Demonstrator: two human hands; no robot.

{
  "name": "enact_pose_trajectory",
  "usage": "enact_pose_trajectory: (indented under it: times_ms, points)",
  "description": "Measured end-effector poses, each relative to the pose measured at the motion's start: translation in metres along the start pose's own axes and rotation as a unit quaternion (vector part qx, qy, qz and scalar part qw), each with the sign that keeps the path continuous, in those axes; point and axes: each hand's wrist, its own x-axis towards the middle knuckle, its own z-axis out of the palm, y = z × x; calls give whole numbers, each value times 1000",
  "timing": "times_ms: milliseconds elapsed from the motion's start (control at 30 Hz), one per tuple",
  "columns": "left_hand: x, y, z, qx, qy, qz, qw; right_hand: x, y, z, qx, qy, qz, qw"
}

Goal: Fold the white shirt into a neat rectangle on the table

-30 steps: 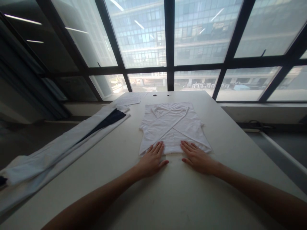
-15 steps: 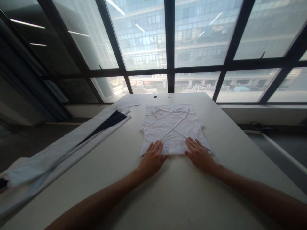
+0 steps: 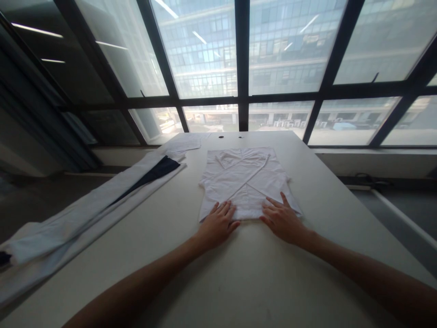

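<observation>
A white garment (image 3: 244,182), folded into a rough rectangle, lies flat on the white table (image 3: 164,246). Thin seams or ties cross diagonally over its upper side, and the cloth is slightly wrinkled. My left hand (image 3: 218,222) rests palm down on the near left part of the garment, fingers extended. Opposite it, my right hand (image 3: 283,221) lies flat on the near right part, its fingers spread. Neither hand grips the cloth. Between the two hands the garment's near edge shows.
Along the table's left edge lies a long pile of white cloth (image 3: 99,200) with a dark navy piece (image 3: 152,175) on it. White sheets (image 3: 184,143) are at the far left corner. Large framed windows (image 3: 242,68) stand behind the table.
The fingers of my right hand have spread, one now pointing up and away from the others. My left hand has shifted slightly right. The garment stays put.
</observation>
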Motion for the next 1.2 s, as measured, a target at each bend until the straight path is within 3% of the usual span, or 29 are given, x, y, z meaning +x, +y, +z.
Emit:
enact_pose_trajectory:
  times_ms: [333, 533, 633, 733, 867, 933, 1033, 1200]
  points:
    - [-1, 24, -4, -48, 28, 9, 998, 2, 8, -11, -115, -13, 17, 993]
    - [-10, 57, 1, -71, 4, 73, 995, -15, 47, -21, -178, -22, 34, 983]
    - [-4, 56, -6, -73, 28, 88, 993, -19, 70, -25, -178, -36, 60, 981]
    - [22, 23, -19, -62, 87, 36, 994, -16, 78, -23, -169, -24, 118, 978]
    - [76, -61, -26, -33, 137, -69, 988, -13, 61, -12, -97, 70, 197, 973]
    - [102, -105, -24, -22, 127, -96, 987, -15, 47, -6, -58, 106, 198, 973]
    - [130, -156, -17, -32, 104, -112, 988, -25, 29, 1, -49, 110, 198, 973]
    - [151, -200, -5, -48, 83, -96, 991, -43, 18, 8, -64, 81, 230, 968]
